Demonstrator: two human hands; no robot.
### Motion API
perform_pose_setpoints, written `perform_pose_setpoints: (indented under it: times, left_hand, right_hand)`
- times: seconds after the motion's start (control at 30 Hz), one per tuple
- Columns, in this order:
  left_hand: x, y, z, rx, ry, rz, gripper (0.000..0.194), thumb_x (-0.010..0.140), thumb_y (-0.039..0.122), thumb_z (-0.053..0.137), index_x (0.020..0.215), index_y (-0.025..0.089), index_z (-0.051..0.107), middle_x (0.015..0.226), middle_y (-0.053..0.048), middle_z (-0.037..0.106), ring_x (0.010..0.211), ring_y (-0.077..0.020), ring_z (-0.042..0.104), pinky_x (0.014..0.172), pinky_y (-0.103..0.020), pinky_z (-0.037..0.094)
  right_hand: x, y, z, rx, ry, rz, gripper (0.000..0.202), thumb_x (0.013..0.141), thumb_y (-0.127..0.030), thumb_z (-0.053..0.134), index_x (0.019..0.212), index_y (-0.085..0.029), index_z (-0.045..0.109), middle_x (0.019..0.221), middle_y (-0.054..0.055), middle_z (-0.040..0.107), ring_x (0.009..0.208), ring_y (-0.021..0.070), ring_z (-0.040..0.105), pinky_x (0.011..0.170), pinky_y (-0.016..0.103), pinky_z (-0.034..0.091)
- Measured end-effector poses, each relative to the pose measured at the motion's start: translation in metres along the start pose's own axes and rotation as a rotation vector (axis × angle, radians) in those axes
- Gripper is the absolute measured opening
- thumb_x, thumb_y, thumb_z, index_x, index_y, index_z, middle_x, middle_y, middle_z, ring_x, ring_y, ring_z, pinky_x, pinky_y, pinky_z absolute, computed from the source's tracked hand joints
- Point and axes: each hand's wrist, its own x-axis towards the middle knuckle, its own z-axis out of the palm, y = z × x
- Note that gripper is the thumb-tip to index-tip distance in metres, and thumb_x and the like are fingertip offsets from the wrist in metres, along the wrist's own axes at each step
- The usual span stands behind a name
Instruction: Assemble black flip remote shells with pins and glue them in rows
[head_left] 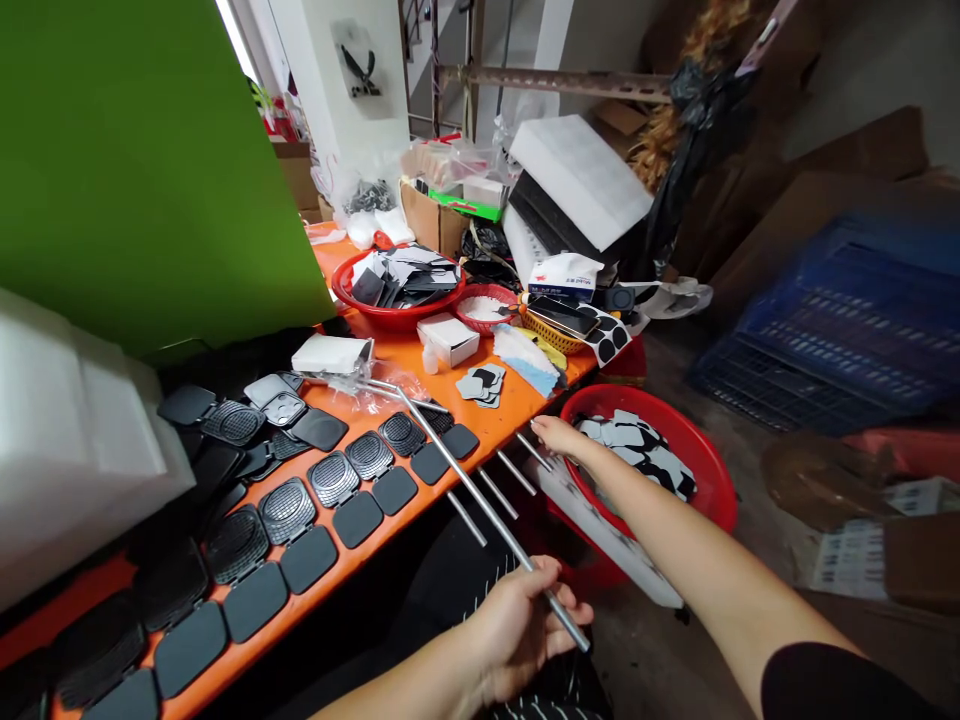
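My left hand (517, 620) is closed around the lower end of a long, thin metal rod (469, 483), which slants across the orange table's edge and bends at its far end. My right hand (559, 438) is at the table edge, fingers pinched together; what they hold, if anything, is too small to make out. Below it, several short metal rods (517, 472) jut out from under the tabletop. Left of the long rod, black hinged plastic pieces (334, 480) lie unfolded in a row, each with a ribbed half and a smooth flap (309, 558).
A red basin (712, 470) of black-and-white pads stands right of the table; another red basin (397, 318) of similar pieces sits on the orange tabletop (480, 410). Nearby are a white box (450, 340), loose pads (481, 385) and a yellow basket (559, 335). Blue crates (832, 330) stand at right.
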Motion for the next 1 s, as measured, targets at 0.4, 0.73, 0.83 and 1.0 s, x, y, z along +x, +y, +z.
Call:
perform_pose_setpoints:
  times: [0.4,0.73,0.83,1.0]
  left_hand:
    - [0.0,0.005,-0.004,0.134,-0.142,0.047,0.025,0.067,0.012,0.058,0.092,0.017,0.053,0.08,-0.005,0.066,0.077,-0.0166,0.062,0.074,-0.029,0.041]
    - [0.002,0.06,-0.039,0.412,0.052,0.32,0.012,0.069,0.007,0.059,0.077,0.013,0.066,0.072,-0.005,0.067,0.063,-0.0128,0.059,0.059,-0.02,0.039]
    - [0.008,0.084,-0.023,0.031,0.101,0.444,0.017,0.087,0.028,0.048,0.091,0.015,0.058,0.079,-0.007,0.065,0.069,-0.0154,0.061,0.067,-0.026,0.045]
    - [0.008,0.093,0.008,-0.175,0.115,0.474,0.029,0.095,0.033,0.033,0.076,0.017,0.047,0.047,0.008,0.036,0.039,-0.0073,0.04,0.055,-0.022,0.044]
  right_hand:
    - [-0.106,-0.038,-0.001,0.336,-0.352,0.053,0.034,0.089,-0.041,0.04,0.082,-0.014,0.061,0.074,0.006,0.067,0.07,0.0161,0.062,0.067,0.028,0.046]
    - [-0.155,-0.069,0.025,0.974,-0.646,0.365,0.021,0.087,-0.036,0.05,0.09,-0.016,0.055,0.059,-0.006,0.047,0.043,0.005,0.042,0.039,0.016,0.032]
    - [-0.157,-0.068,0.03,0.939,-0.66,0.355,0.02,0.09,-0.038,0.043,0.089,-0.019,0.05,0.061,-0.008,0.039,0.037,0.0025,0.024,0.034,0.015,0.015]
    - [-0.162,-0.062,0.047,0.404,-0.36,-0.217,0.029,0.092,-0.041,0.038,0.072,-0.02,0.042,0.062,-0.005,0.038,0.05,0.0079,0.033,0.045,0.021,0.028]
